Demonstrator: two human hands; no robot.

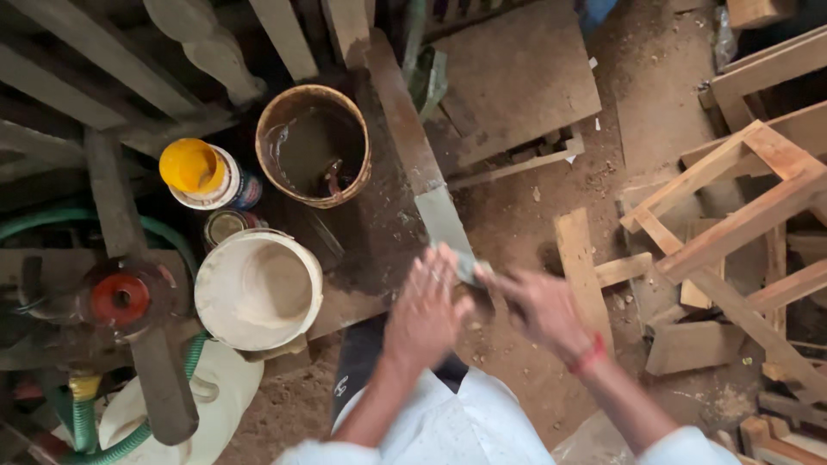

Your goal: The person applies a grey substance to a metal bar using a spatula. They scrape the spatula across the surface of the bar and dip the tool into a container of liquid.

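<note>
My left hand [428, 310] and my right hand [538, 307] meet over the near end of a long grey-brown sharpening stone [422, 168] that runs away from me on a wet plank. Both hands press a small flat metal blade [469, 267] against the stone; only its tip shows between my fingers. A red thread circles my right wrist. My white sleeves fill the bottom of the view.
A brown bucket of murky water [314, 145] stands left of the stone. A white plastic bucket [258, 289] and a yellow-lidded jar [204, 175] sit nearer left. Green hose [86, 413] and a red-capped machine [120, 299] lie far left. Wooden stool frames [749, 207] and offcuts crowd the right.
</note>
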